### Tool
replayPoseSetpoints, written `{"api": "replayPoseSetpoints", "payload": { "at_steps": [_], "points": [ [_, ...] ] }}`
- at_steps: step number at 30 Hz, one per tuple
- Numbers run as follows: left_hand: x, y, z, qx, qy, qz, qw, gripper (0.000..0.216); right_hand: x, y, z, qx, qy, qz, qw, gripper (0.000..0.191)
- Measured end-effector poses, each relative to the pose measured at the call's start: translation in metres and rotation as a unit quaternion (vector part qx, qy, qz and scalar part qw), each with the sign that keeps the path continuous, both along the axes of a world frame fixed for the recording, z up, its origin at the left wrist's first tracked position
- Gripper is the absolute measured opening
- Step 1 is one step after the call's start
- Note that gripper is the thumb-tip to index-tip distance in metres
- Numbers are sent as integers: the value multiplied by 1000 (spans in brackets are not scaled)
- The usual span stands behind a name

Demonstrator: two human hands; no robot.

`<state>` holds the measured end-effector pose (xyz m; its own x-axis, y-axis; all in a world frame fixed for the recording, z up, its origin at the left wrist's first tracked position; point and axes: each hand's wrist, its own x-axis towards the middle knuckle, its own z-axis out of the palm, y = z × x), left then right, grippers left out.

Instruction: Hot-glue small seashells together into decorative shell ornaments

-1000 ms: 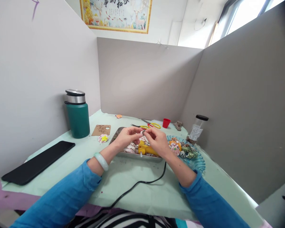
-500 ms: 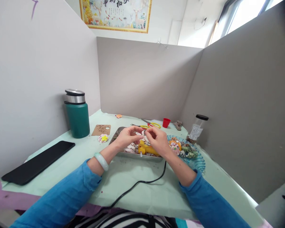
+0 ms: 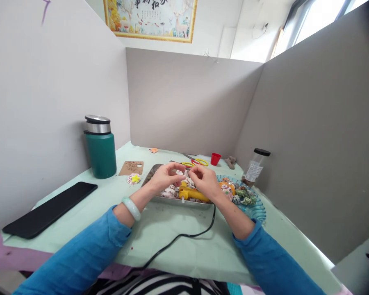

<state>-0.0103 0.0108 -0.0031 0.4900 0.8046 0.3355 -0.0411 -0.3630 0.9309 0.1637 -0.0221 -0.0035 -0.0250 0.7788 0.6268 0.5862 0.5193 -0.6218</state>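
Note:
My left hand (image 3: 167, 177) hovers above the left part of a metal tray (image 3: 172, 200), its thumb and forefinger curved and apart. Facing it, my right hand (image 3: 203, 180) has its thumb and forefinger pinched on a small whitish piece (image 3: 186, 173) that looks like a shell. The fingers hide part of this piece. Beneath both hands, the tray contains many pale and speckled shells (image 3: 167, 192). A yellow glue gun (image 3: 192, 194) lies across the tray's front, its nozzle toward the left and its black cord (image 3: 184, 235) running to the table's front edge.
A blue glass plate (image 3: 260, 211) of coloured shells stands right, beside a black-lidded jar (image 3: 253, 166). Behind the tray are scissors (image 3: 199, 162) and a red cup (image 3: 215, 159). Leftward are a green bottle (image 3: 101, 151), brown card (image 3: 130, 168), shell flower (image 3: 133, 179) and black slab (image 3: 51, 209).
Both hands stay nearly in place. The small whitish piece at the right fingertips has turned or shifted slightly.

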Motion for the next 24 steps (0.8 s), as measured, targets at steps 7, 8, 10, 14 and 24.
{"api": "replayPoseSetpoints", "payload": {
  "at_steps": [7, 8, 10, 14, 24],
  "points": [
    [0, 1, -1, 3, 15, -4, 1000, 43, 0, -1, 3, -30, 14, 21, 999, 14],
    [0, 2, -1, 3, 16, -5, 1000, 44, -1, -1, 3, -32, 16, 28, 999, 14],
    [-1, 3, -2, 3, 14, -10, 1000, 44, -1, -2, 4, -45, 33, 50, 997, 14],
    [-1, 5, -4, 6, 7, -25, 1000, 43, -2, -3, 6, -65, 66, 47, 995, 18],
    [0, 2, -1, -35, -21, -26, 999, 37, 3, 3, -1, -50, 78, 73, 993, 19]
  ]
}}
